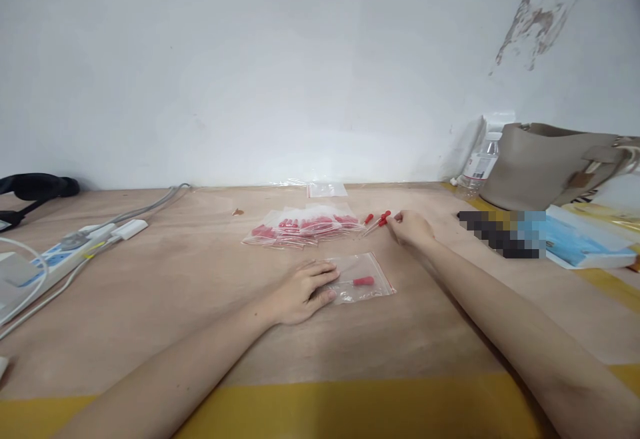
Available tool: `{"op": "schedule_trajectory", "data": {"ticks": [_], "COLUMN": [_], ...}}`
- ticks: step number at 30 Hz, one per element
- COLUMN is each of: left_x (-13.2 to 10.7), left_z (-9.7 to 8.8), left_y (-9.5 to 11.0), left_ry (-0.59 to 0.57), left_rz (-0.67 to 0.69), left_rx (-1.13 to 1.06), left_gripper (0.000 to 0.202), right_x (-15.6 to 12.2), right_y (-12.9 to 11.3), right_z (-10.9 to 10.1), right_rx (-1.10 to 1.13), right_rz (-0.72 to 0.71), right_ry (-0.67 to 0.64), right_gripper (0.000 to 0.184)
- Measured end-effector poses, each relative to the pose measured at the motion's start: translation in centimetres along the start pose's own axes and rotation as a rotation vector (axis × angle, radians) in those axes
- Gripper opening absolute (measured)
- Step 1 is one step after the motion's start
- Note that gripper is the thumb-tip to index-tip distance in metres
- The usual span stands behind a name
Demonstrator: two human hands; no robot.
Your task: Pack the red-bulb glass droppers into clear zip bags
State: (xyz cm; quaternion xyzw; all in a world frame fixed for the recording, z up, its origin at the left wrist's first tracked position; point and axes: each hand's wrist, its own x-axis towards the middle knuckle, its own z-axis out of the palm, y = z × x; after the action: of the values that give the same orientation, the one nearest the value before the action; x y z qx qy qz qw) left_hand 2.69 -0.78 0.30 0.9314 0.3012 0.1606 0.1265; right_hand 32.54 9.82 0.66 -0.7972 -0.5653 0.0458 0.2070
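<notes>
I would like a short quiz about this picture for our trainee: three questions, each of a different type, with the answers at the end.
1. Multiple choice: what does the left hand touch?
a) the power strip
b) the clear zip bag
c) the blue packet

2. True or false: the bottle is beside the handbag.

3. Which hand is closer to the wall, and which things is it next to?

Key:
1. b
2. True
3. The right hand, next to the loose red-ended pieces
</notes>
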Motion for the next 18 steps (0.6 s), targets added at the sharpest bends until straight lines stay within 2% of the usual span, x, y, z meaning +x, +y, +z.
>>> {"op": "schedule_trajectory", "data": {"ticks": [3,5,10,14,18], "left_x": [0.0,-0.1,-0.2,0.0,0.0], "left_z": [-0.2,-0.3,-0.1,-0.1,-0.2], "left_y": [0.2,0.3,0.1,0.1,0.3], "left_ry": [-0.012,-0.021,-0.016,-0.01,-0.003], "left_rz": [-0.015,-0.024,-0.012,-0.002,-0.009], "left_rx": [0.011,0.012,0.01,0.004,-0.016], "left_gripper": [0.042,0.042,0.043,0.043,0.043], "right_x": [1.2,2.1,2.9,1.1,-2.3], "right_y": [-1.1,-1.6,-2.4,-2.5,-1.2], "right_z": [0.2,0.6,1.2,-0.3,-2.0], "right_rx": [-0.009,0.039,0.474,0.673,1.036], "right_rz": [0.07,0.12,0.155,0.079,0.02], "right_ry": [0.043,0.02,0.031,0.061,0.061], "right_gripper": [0.047,0.041,0.016,0.012,0.013]}}
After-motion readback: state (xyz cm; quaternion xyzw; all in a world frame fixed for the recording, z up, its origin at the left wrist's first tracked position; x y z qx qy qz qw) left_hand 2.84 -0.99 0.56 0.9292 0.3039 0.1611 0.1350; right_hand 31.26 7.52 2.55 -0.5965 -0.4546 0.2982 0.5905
